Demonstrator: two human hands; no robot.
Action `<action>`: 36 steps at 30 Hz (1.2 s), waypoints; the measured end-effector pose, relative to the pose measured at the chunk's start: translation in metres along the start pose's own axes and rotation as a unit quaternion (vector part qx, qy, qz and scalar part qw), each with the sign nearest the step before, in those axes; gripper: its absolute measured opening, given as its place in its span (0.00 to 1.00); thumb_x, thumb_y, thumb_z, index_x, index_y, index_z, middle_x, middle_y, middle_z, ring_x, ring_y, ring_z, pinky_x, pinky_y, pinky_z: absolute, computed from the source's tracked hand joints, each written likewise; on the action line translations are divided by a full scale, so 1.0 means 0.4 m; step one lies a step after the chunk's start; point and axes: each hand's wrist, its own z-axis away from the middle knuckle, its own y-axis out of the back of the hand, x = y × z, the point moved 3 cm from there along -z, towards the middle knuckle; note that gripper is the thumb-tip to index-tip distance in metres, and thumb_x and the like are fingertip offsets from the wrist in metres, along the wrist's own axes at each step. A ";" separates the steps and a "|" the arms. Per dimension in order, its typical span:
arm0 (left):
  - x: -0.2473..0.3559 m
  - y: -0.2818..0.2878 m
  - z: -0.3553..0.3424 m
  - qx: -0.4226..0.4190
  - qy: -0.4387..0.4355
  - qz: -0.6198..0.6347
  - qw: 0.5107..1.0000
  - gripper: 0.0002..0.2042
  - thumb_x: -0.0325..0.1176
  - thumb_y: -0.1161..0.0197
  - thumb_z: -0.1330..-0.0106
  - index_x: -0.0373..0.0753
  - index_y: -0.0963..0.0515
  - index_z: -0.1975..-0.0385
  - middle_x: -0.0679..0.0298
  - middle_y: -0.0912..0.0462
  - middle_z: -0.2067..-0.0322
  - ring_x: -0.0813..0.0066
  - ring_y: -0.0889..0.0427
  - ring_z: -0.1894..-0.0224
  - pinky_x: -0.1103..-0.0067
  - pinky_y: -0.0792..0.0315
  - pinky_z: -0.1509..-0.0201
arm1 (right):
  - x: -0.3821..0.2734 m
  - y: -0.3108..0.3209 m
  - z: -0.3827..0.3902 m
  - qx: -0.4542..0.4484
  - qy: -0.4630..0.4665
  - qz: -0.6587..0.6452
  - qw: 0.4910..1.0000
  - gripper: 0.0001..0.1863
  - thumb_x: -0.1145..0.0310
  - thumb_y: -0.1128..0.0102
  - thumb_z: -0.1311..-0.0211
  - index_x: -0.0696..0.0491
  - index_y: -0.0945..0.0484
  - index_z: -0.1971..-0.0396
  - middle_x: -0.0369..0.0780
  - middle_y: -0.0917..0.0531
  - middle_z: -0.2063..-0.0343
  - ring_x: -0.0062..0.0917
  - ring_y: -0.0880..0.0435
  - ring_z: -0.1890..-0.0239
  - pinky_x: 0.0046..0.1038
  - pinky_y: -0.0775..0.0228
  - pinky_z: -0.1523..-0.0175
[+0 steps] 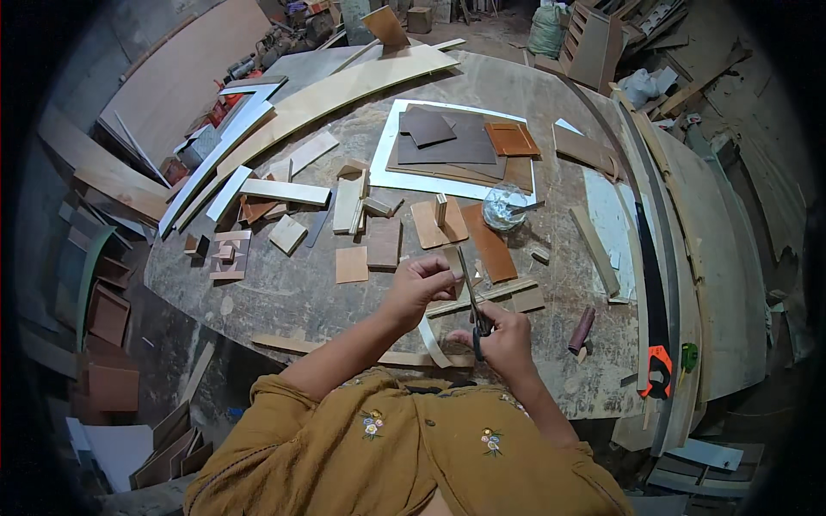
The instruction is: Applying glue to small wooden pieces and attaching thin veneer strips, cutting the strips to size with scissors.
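Center of frame: the fingers of the left hand (422,289) cover part of the pale strip (452,260); its full length is not visible. Contact between the strip and the blades of the scissors (471,292) is too fine to resolve. The right hand (508,340) conceals part of the scissor handles. Upper center: stacked brown sheets (443,149) obscure the middle of the white panel (385,175). Contents of the clear plastic vessel (502,209) are indistinct. Upper left: machinery (277,47) is blurred. Bottom: the frame edge cuts off the mustard garment (361,451).
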 end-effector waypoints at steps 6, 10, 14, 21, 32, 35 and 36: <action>0.005 -0.008 0.003 0.009 -0.001 -0.018 1.000 0.06 0.31 0.37 0.43 0.37 0.25 0.78 0.68 0.23 0.79 0.84 0.24 0.77 0.88 0.29 0.72 | 0.011 -0.001 0.004 0.009 -0.004 0.000 1.000 0.23 0.53 0.26 0.65 0.56 0.22 0.76 0.42 0.29 0.90 0.31 0.33 0.88 0.28 0.38 0.79; -0.004 -0.010 0.003 0.005 0.008 -0.015 1.000 0.07 0.31 0.37 0.43 0.37 0.25 0.78 0.68 0.23 0.79 0.83 0.24 0.76 0.87 0.28 0.72 | 0.016 -0.004 0.009 0.022 -0.003 -0.029 0.999 0.20 0.59 0.25 0.64 0.58 0.25 0.80 0.39 0.30 0.90 0.24 0.36 0.87 0.26 0.40 0.79; -0.006 -0.007 0.003 -0.007 0.014 -0.025 1.000 0.07 0.31 0.37 0.43 0.38 0.26 0.79 0.67 0.23 0.79 0.83 0.24 0.77 0.87 0.30 0.73 | 0.029 -0.008 0.007 -0.002 -0.032 -0.004 0.999 0.21 0.56 0.26 0.63 0.57 0.23 0.79 0.42 0.26 0.89 0.28 0.31 0.87 0.27 0.37 0.78; -0.016 0.001 -0.008 0.021 0.044 0.017 0.999 0.08 0.30 0.38 0.44 0.36 0.28 0.79 0.69 0.27 0.81 0.82 0.27 0.79 0.87 0.33 0.76 | 0.157 0.006 -0.006 -0.011 -0.157 -0.039 0.987 0.23 0.51 0.28 0.60 0.56 0.24 0.78 0.35 0.28 0.89 0.19 0.32 0.85 0.24 0.39 0.77; -0.057 0.055 -0.041 0.083 0.115 0.026 0.990 0.06 0.33 0.43 0.42 0.38 0.27 0.73 0.65 0.23 0.76 0.75 0.20 0.76 0.82 0.24 0.70 | 0.145 0.031 -0.010 -0.032 -0.199 0.064 0.977 0.24 0.49 0.28 0.63 0.54 0.22 0.74 0.40 0.24 0.85 0.32 0.24 0.81 0.32 0.33 0.72; -0.056 0.057 -0.048 0.079 0.111 0.023 0.990 0.06 0.31 0.45 0.42 0.37 0.26 0.68 0.68 0.23 0.76 0.78 0.22 0.77 0.81 0.24 0.68 | 0.182 0.084 -0.017 0.044 -0.172 0.166 0.970 0.25 0.52 0.28 0.65 0.54 0.23 0.68 0.43 0.21 0.79 0.39 0.22 0.74 0.37 0.32 0.68; -0.057 0.062 -0.050 0.079 0.100 0.026 0.991 0.04 0.31 0.44 0.41 0.38 0.28 0.71 0.67 0.23 0.75 0.79 0.21 0.74 0.77 0.21 0.64 | 0.203 0.107 -0.021 0.053 -0.164 0.206 0.963 0.26 0.53 0.27 0.65 0.53 0.23 0.67 0.44 0.21 0.77 0.42 0.22 0.71 0.38 0.32 0.66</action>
